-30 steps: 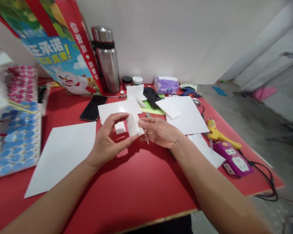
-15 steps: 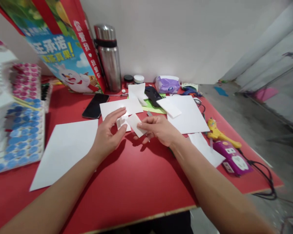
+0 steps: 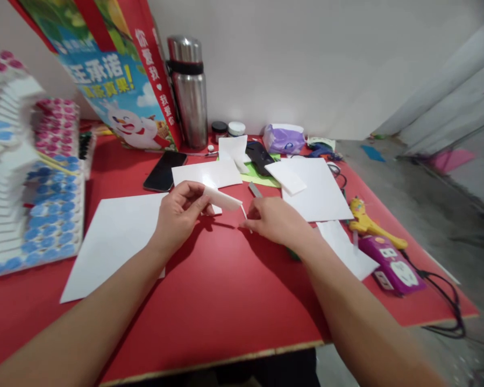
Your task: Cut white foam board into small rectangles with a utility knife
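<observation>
Two bare hands work above a red surface (image 3: pixel 226 301), seen from the wearer's own viewpoint. The left hand (image 3: pixel 181 212) pinches a small white piece (image 3: pixel 225 199) between thumb and fingers; the piece is held just above the surface, near the middle of the view, its free end pointing toward the right hand (image 3: pixel 280 217). The right hand has its fingers bent and drawn together at a thin white strip (image 3: pixel 244 211); whether they grip it, I cannot tell. Another small white piece (image 3: pixel 216 210) lies partly hidden behind the left hand's fingertips, and a grey flat bar (image 3: pixel 255 189) lies just beyond the right hand.

To the left is a large white sheet (image 3: pixel 113 242), with a black phone (image 3: pixel 165 170) beyond it. A steel flask (image 3: pixel 191 102) stands upright beside a colourful bag (image 3: pixel 125 97) at the back. On the right, a second white sheet (image 3: pixel 322 196) bears a narrower white piece (image 3: pixel 287 178), and a yellow glue gun (image 3: pixel 377 228) lies beside a purple socket block (image 3: pixel 391 266).
</observation>
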Available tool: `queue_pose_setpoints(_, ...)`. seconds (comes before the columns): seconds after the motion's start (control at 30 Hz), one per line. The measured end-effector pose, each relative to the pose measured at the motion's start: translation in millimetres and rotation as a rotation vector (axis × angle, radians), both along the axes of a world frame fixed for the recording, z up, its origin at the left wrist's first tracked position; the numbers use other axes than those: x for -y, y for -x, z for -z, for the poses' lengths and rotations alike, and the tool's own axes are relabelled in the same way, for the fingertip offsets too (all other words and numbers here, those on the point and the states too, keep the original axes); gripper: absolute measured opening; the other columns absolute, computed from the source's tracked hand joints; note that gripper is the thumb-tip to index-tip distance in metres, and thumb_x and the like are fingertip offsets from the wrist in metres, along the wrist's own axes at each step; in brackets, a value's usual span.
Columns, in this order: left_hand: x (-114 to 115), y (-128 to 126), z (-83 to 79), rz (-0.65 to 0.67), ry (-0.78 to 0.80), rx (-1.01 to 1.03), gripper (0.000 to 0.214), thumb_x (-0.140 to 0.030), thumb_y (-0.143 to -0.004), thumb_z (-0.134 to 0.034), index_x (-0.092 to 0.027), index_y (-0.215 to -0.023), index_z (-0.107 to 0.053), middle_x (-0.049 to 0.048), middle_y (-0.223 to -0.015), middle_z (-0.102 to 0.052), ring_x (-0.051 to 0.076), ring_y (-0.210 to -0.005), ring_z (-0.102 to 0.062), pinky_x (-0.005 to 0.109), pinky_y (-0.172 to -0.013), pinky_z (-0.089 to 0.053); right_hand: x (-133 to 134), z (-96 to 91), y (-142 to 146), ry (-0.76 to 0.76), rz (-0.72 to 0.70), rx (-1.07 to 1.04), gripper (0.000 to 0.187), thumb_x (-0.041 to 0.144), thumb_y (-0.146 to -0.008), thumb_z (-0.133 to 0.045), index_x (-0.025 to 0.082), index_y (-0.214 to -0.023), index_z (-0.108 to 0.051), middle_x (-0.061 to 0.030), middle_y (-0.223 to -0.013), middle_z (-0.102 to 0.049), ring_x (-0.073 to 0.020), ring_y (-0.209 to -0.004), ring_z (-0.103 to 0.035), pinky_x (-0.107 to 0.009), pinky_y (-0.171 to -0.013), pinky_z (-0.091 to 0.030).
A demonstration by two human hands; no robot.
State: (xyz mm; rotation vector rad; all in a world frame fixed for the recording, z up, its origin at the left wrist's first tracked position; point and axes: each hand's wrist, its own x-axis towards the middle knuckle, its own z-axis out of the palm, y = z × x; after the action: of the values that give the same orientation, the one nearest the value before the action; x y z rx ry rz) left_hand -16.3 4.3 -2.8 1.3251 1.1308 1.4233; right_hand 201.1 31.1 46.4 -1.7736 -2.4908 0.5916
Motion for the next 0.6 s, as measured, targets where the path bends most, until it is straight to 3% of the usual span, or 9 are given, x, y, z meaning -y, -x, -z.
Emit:
queue_pose_setpoints(0.1,0,0,-1.3,0.037,-0.006,0.015,0.013,-0.027,-0.092,-0.071,-0.019,-0.098,-0.062,-0.0008,-0.076,-0.071,0.014,-0.07,-0.071,0.029,-0.071,-0.061,5,-0.5,7,0.084,-0.033,0.069,0.011,0.026,-0.091,-0.067,0.017,-0.086,-0.072,-0.0106,-0.092,-0.076,-0.0223,-0.084,-0.068,-0.029,-0.063,-0.039)
queue_pose_setpoints(0.17,1,0,-2.3,0.055,-0.025,-0.001,0.013,-0.027,-0.093,-0.071,-0.019,-0.098,-0.063,0.0,-0.08,-0.071,0.015,-0.072,-0.072,0.029,-0.074,-0.062,7,0.3,10,0.148,-0.024,0.047,0.013,0.019,-0.09,-0.061,0.017,-0.085,-0.072,-0.0099,-0.089,-0.076,-0.0196,-0.077,-0.067,-0.028,-0.061,-0.039)
queue_pose_setpoints(0.37,3,-2,-4.4,0.079,-0.058,-0.026,0.015,-0.03,-0.093,-0.071,-0.018,-0.1,-0.064,0.0023,-0.087,-0.073,0.017,-0.078,-0.074,0.032,-0.077,-0.062,4,2.6,8,0.18,-0.047,-0.042,0.009,0.026,-0.082,-0.068,0.018,-0.078,-0.07,-0.0075,-0.077,-0.073,-0.0171,-0.063,-0.06,-0.029,-0.055,-0.036)
queue_pose_setpoints(0.47,4,-2,-4.6,0.074,-0.057,-0.014,0.017,-0.032,-0.093,-0.072,-0.018,-0.099,-0.064,0.0029,-0.089,-0.073,0.018,-0.079,-0.074,0.033,-0.078,-0.062,17,-15.5,-4,0.221,-0.163,-0.047,0.004,0.022,-0.08,-0.066,0.02,-0.077,-0.068,-0.0037,-0.071,-0.069,-0.0152,-0.057,-0.055,-0.029,-0.052,-0.035)
queue_pose_setpoints(0.6,3,-3,-4.8,0.086,-0.077,0.028,0.018,-0.033,-0.091,-0.074,-0.018,-0.097,-0.065,0.0041,-0.095,-0.073,0.017,-0.08,-0.075,0.034,-0.08,-0.063,75,-48.2,-55,0.352,-0.432,0.03,0.015,0.026,-0.084,-0.066,0.025,-0.07,-0.069,-0.0018,-0.063,-0.065,-0.0144,-0.053,-0.055,-0.03,-0.05,-0.034)
